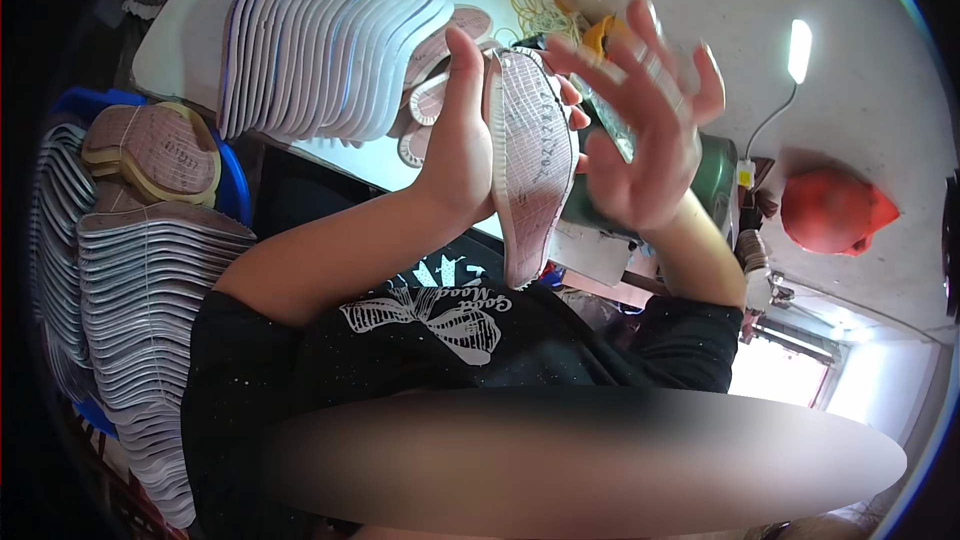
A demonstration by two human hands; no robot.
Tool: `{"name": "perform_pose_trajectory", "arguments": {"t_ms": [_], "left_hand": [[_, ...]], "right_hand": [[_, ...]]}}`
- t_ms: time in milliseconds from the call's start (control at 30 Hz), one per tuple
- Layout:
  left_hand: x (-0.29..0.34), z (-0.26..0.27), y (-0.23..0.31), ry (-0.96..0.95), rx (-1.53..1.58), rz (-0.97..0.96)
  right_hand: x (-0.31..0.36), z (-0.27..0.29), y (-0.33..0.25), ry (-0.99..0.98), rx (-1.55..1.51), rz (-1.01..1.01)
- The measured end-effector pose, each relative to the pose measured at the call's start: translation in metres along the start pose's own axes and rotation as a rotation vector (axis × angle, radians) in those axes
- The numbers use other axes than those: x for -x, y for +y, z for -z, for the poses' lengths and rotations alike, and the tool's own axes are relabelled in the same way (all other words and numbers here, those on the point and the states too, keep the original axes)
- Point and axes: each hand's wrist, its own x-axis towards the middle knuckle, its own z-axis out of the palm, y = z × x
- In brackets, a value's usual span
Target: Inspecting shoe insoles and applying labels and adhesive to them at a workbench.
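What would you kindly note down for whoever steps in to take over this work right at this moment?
Left hand: grips one insole, held up on its edge with the stitched face toward the right hand.
Right hand: open, fingers spread, blurred, beside the insole; contact unclear.
Nearby: fanned stack of white insoles on the table; more stacked insoles at the person's left.
Done: cannot tell which stacks are finished.
Left: the insole in hand has not been set down.

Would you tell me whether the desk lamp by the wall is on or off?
On: the desk lamp head glows bright white, casting a light patch on the wall around it.
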Motion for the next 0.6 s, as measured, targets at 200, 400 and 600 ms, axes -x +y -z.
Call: {"name": "perform_pose_trajectory", "arguments": {"t_ms": [200, 400, 600], "left_hand": [[0.017, -0.004, -0.011, -0.16, 0.034, -0.018], [0.026, -0.009, -0.015, -0.179, 0.056, 0.058], [0.028, -0.009, -0.018, -0.165, -0.024, -0.011]], "right_hand": [[0.032, -0.001, -0.024, -0.069, 0.052, -0.15], [0.041, -0.004, -0.031, -0.049, -0.014, -0.141], [0.04, -0.005, -0.038, -0.024, -0.026, -0.137]]}}
